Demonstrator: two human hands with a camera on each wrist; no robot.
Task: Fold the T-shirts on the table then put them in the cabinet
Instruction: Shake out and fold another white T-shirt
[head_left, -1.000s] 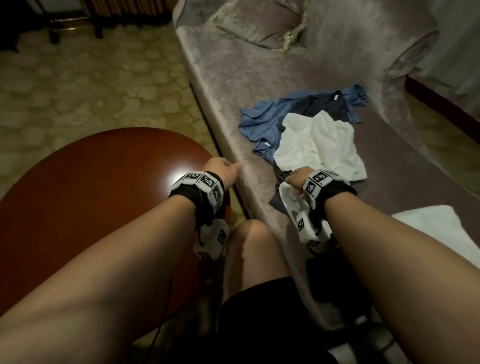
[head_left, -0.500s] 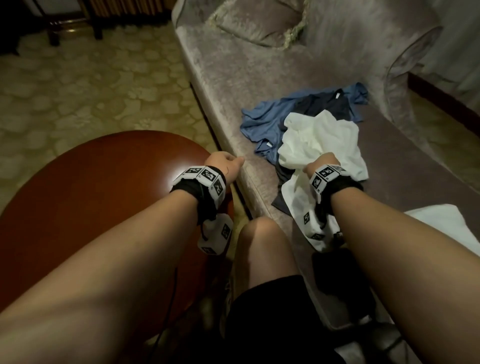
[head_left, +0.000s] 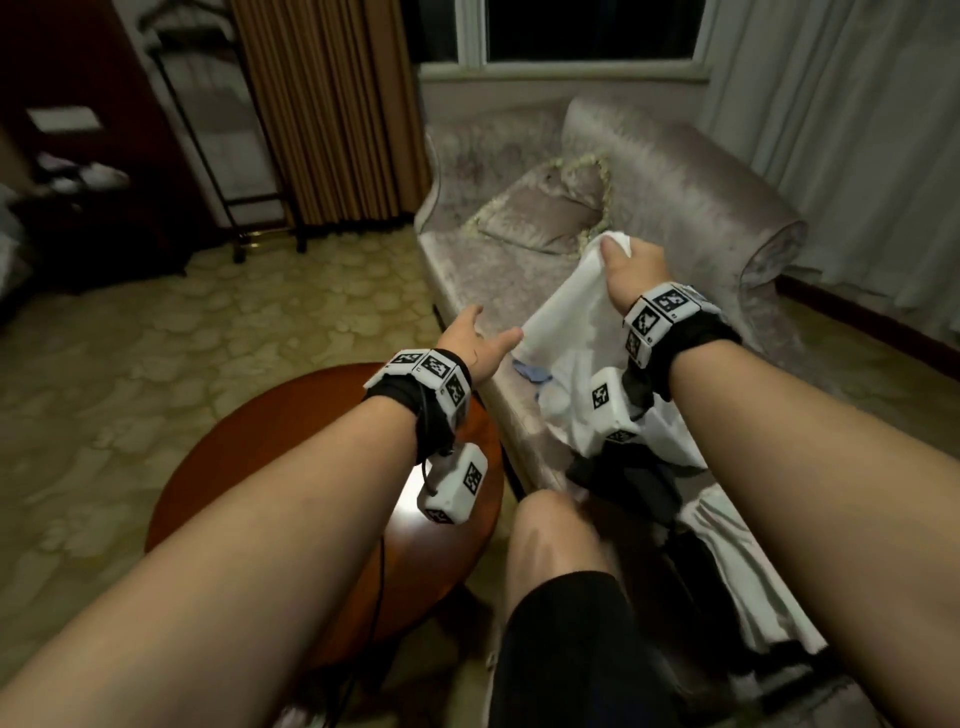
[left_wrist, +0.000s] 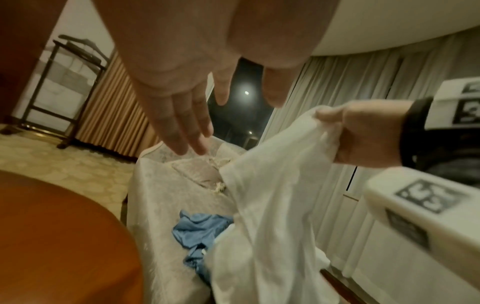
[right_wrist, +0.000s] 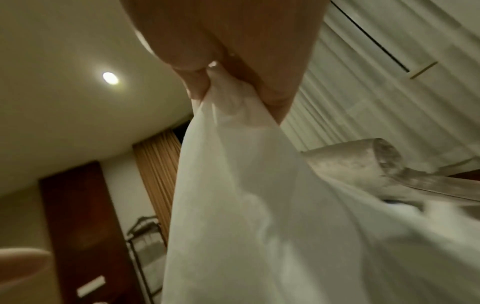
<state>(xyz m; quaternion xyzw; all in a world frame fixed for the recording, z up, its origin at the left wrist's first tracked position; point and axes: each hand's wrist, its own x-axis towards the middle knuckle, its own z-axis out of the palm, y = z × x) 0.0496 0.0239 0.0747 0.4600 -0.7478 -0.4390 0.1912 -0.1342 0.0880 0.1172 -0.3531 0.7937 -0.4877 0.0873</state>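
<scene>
Right hand (head_left: 631, 270) lifts white T-shirt (head_left: 563, 332) off sofa (head_left: 675, 197)
Right fingers clenched in cloth, mostly hidden; left hand (head_left: 475, 345) fingers spread, empty; blue shirt (left_wrist: 197, 230) half covered

Seen from above, two bare forearms wearing black wrist straps with white marker blocks reach forward. The right hand (head_left: 631, 267) grips a bunched edge of a white T-shirt (head_left: 563, 332), lifted above a pale velvet sofa (head_left: 675, 187); the cloth hangs down to the seat. The left hand (head_left: 475, 343), fingers extended, is just beside the shirt's lower edge. A bit of blue garment (head_left: 530, 370) and dark clothing (head_left: 628, 478) lie under the shirt. A round reddish wooden tabletop (head_left: 270, 457) is at lower left. A cushion (head_left: 540, 215) rests on the sofa.
</scene>
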